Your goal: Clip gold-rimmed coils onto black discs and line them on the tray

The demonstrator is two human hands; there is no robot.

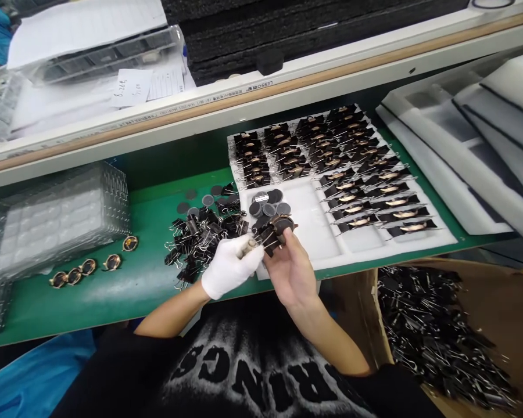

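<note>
My left hand (230,264), in a white glove, is closed on a black binder clip (267,239) by its wire handles. Bare, my right hand (293,267) pinches a round gold-rimmed piece with a dark disc (282,224) on its face. The clip's jaws meet the edge of this round piece; whether they grip it is hard to make out. Just left of my gloved hand lies a heap of loose binder clips (203,235). Several grey discs (268,203) are piled on the white foam tray (309,203), behind my hands.
Rows of clipped gold pieces (353,197) fill the tray's back and right. Loose gold round pieces (87,267) lie on the green table (143,296) at left, near stacked clear plastic trays (61,215). A cardboard box (492,284) of binder clips stands below right. White foam sheets (444,151) lean at right.
</note>
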